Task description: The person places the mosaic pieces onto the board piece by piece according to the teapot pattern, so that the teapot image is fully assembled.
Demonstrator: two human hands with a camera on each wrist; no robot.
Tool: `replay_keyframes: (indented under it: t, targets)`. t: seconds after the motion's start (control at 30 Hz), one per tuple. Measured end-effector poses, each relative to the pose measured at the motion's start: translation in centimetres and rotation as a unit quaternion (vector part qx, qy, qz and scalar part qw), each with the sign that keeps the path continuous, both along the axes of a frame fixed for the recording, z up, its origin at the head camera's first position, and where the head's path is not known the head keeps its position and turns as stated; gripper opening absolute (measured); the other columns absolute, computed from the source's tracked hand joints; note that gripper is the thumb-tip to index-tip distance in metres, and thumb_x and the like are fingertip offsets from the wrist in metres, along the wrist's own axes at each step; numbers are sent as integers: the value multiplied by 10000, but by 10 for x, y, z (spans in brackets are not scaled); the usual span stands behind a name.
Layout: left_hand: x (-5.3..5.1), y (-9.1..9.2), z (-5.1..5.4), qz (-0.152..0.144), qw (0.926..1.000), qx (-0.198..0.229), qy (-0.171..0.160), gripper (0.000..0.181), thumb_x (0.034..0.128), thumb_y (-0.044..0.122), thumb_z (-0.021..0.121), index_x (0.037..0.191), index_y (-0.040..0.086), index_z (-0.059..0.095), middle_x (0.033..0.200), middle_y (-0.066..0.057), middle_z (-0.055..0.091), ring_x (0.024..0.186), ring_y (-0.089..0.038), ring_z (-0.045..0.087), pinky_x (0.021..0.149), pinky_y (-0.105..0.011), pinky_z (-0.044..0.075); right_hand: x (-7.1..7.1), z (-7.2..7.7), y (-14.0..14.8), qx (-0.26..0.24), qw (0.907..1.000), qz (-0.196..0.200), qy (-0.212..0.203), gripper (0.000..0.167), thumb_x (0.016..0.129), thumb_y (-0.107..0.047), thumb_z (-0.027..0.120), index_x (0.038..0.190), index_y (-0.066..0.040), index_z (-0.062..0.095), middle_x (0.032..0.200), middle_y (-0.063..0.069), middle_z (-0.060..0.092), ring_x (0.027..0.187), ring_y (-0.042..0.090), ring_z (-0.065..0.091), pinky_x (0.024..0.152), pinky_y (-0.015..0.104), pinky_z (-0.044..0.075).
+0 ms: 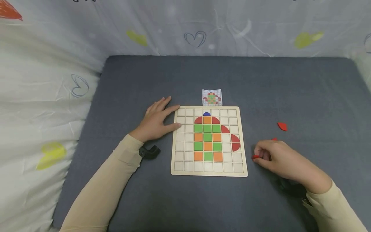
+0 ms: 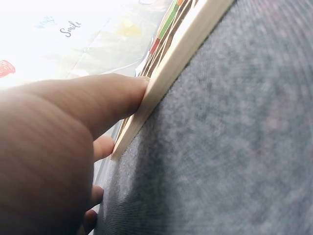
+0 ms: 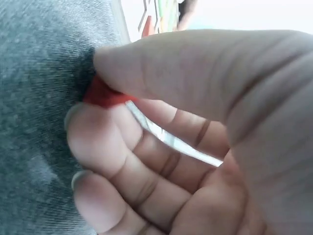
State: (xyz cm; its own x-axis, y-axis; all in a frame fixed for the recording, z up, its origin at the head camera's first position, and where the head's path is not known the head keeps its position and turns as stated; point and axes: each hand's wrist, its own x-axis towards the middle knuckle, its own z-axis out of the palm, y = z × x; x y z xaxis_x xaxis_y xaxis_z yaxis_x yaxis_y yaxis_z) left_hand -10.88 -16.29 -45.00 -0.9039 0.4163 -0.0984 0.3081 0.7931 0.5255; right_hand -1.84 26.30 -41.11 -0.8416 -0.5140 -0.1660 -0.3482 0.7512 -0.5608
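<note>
My left hand [image 1: 156, 122] lies at the upper left of a wooden grid board [image 1: 179, 158], its thumb and index finger touching the edge. In the left wrist view the thumb [image 2: 117, 95] rests against the board's side [image 2: 168, 68]. To the right of the board, my right hand [image 1: 279, 158] pinches a small red piece [image 3: 105, 93] between thumb and fingers, low over the cloth. Green squares [image 1: 207, 137], orange squares [image 1: 207, 146], red quarter-round pieces [image 1: 235, 147] and a blue half-round piece [image 1: 206, 114] fill part of the grid.
Above the board lies a small picture card [image 1: 212, 97] with a teapot-like pattern. A loose red quarter-round piece [image 1: 282, 126] sits on the grey cloth [image 1: 139, 80]. Another red piece [image 1: 274, 139] shows partly behind my right hand. White drawn-on sheeting [image 1: 174, 19] stands behind and at left.
</note>
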Motion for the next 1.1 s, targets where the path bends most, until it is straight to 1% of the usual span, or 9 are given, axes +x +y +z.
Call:
replay_keyframes:
  t: [0.13, 0.2, 0.33, 0.47, 0.57, 0.77, 0.93, 1.0, 1.1]
  targets:
    - [0, 0, 1, -4, 10000, 5, -31, 749, 984, 520, 695, 1629, 243, 436, 1765, -102, 134, 1635, -328, 45, 1279, -624, 23, -3, 3, -5, -74, 9998, 128, -112, 186, 884, -132, 866, 877, -229, 708, 696, -195, 589, 618, -35, 530, 574, 228, 480]
    - [0, 0, 1, 6, 10000, -5, -18, 747, 984, 519, 694, 1628, 241, 437, 1764, -105, 137, 1635, -329, 47, 1278, -624, 26, -4, 6, -9, -117, 9996, 259, -35, 146, 890, -128, 860, 920, -218, 749, 729, -203, 612, 634, -44, 535, 585, 222, 489]
    - [0, 0, 0, 18, 10000, -41, 1, 752, 982, 518, 696, 1629, 237, 437, 1763, -111, 139, 1635, -332, 50, 1278, -625, 30, -4, 10, -21, -348, 9960, 568, 599, 175, 862, -84, 872, 956, -217, 810, 821, -220, 607, 679, -54, 506, 595, 182, 472]
    - [0, -1, -1, 10, 10000, -80, -3, 760, 982, 520, 695, 1633, 233, 428, 1764, -113, 135, 1635, -336, 51, 1280, -623, 28, -1, 11, -38, -510, 9868, 832, 1295, 214, 857, -49, 864, 1029, -172, 830, 890, -177, 560, 725, -41, 475, 599, 144, 445]
    - [0, -1, -1, -6, 10000, -87, -3, 765, 987, 524, 688, 1640, 235, 414, 1766, -111, 127, 1635, -337, 46, 1278, -629, 29, 1, 10, -50, -443, 9828, 1002, 1484, 235, 871, -34, 845, 1084, -131, 817, 911, -136, 570, 742, -24, 490, 610, 150, 464]
    - [-1, 1, 1, -28, 10000, -82, -14, 761, 990, 535, 682, 1641, 247, 412, 1768, -99, 122, 1636, -329, 39, 1278, -627, 30, 4, 2, -61, -427, 9822, 1110, 1455, 239, 836, 16, 844, 1007, -147, 808, 958, -102, 717, 814, 6, 615, 705, 231, 570]
    - [-2, 1, 1, -28, 10000, -88, 2, 762, 988, 534, 684, 1639, 241, 416, 1767, -103, 126, 1635, -333, 43, 1279, -623, 30, 8, -3, -65, -257, 9785, 1140, 1698, 222, 816, 9, 839, 895, -183, 760, 866, -121, 671, 707, -15, 544, 624, 207, 518]
    - [-1, 0, 0, -19, 10000, -87, -6, 761, 987, 535, 684, 1638, 246, 417, 1767, -99, 125, 1636, -330, 42, 1280, -621, 31, 9, -5, -67, -243, 9741, 1169, 1920, 233, 790, 12, 856, 858, -183, 749, 831, -125, 630, 666, -14, 508, 584, 195, 487]
    - [0, 0, 0, -4, 10000, -72, -22, 760, 987, 535, 685, 1639, 251, 415, 1767, -97, 123, 1636, -327, 40, 1279, -623, 30, 11, -6, -69, -147, 9610, 1387, 2388, 219, 755, -1, 893, 852, -154, 769, 777, -96, 565, 608, 17, 464, 538, 206, 462]
